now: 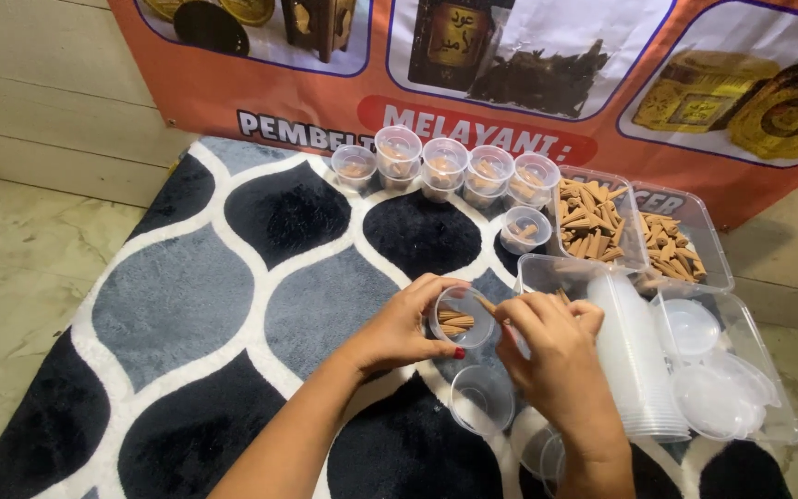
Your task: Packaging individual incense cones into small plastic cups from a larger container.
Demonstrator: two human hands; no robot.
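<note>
My left hand (405, 325) grips a small clear plastic cup (461, 318), tilted on its side, with a few brown incense cones inside. My right hand (554, 356) pinches a brown cone (486, 304) at the cup's mouth. Just below the hands an empty clear cup (481, 399) stands on the rug. Two clear trays (637, 254) of loose brown cones sit to the upper right, beside the right hand.
Filled, lidded cups (443, 166) stand in a row at the rug's far edge, one more (525, 229) nearer. A clear box (757, 346) at right holds stacked cups (634, 360) and lids. An orange banner (233, 92) leans behind. The patterned rug (187, 305) lies on pale flooring.
</note>
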